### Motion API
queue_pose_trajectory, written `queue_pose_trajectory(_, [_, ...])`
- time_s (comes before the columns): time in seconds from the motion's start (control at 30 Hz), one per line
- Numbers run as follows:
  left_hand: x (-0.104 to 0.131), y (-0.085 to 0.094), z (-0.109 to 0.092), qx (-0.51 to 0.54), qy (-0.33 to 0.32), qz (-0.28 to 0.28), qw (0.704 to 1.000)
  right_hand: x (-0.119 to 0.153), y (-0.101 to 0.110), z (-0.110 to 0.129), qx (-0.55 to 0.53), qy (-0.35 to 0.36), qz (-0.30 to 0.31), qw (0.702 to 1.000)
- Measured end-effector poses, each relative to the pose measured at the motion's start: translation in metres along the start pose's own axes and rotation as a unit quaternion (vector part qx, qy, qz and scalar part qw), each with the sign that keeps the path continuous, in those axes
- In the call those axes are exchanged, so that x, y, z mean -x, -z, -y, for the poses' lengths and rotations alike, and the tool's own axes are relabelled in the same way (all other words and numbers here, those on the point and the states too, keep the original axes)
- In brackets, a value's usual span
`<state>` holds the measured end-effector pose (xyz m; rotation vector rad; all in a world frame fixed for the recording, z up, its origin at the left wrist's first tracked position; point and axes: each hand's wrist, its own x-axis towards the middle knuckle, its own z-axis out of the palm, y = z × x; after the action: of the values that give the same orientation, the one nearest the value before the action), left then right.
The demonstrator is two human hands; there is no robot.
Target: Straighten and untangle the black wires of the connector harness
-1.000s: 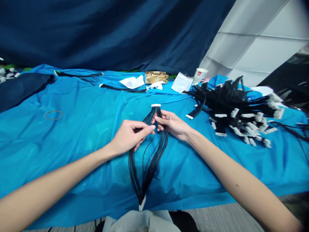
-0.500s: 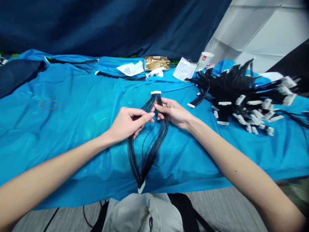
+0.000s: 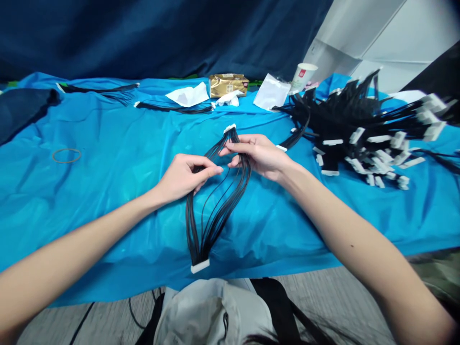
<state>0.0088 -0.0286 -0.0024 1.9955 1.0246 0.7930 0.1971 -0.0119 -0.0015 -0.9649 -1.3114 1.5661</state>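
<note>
A black wire harness (image 3: 224,214) with a white connector at each end is spread between my hands above the blue-covered table. Its far connector (image 3: 229,128) points away from me, and the near connector (image 3: 200,266) hangs close to the table's front edge. My left hand (image 3: 187,175) is closed around the left bundle of wires, thumb against the fingers. On the other side, my right hand (image 3: 257,155) grips the right bundle just below the far connector. A few single wires run loose between the two bundles.
A large pile of black harnesses (image 3: 345,115) with white connectors lies at the right. Two more harnesses (image 3: 172,109) rest at the back left, near a gold tissue pack (image 3: 228,86), white papers (image 3: 190,95) and a paper cup (image 3: 304,76). A rubber band (image 3: 66,155) lies left.
The near connector has turned to show its broad side and moved slightly left. My hands have shifted a little apart, opening the gap between the bundles. The view has tilted slightly.
</note>
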Motion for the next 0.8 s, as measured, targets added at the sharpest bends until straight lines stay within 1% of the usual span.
queue_pose_trajectory(0.13, [-0.0021, 0.0001, 0.0027, -0.007, 0.001, 0.008, 1.0, 0.0002, -0.0012, -0.0001, -0.01, -0.006, -0.011, 1.0])
queue_pose_trajectory(0.27, [-0.003, 0.0001, 0.0039, -0.007, 0.0, 0.018, 1.0, 0.001, -0.0022, -0.0005, -0.022, 0.003, -0.016, 1.0])
queue_pose_trajectory(0.57, [-0.003, 0.0003, 0.0056, -0.005, 0.005, 0.027, 1.0, 0.0005, -0.0019, -0.0011, -0.025, 0.0, -0.02, 0.999])
queue_pose_trajectory(0.7, [-0.0033, 0.0012, 0.0056, -0.018, 0.014, 0.057, 0.998, -0.0001, -0.0025, -0.0009, -0.022, -0.008, -0.026, 0.999])
queue_pose_trajectory(0.8, [-0.0043, 0.0023, 0.005, -0.054, 0.001, 0.085, 0.995, 0.0002, -0.0039, -0.0007, -0.024, -0.013, -0.033, 0.999])
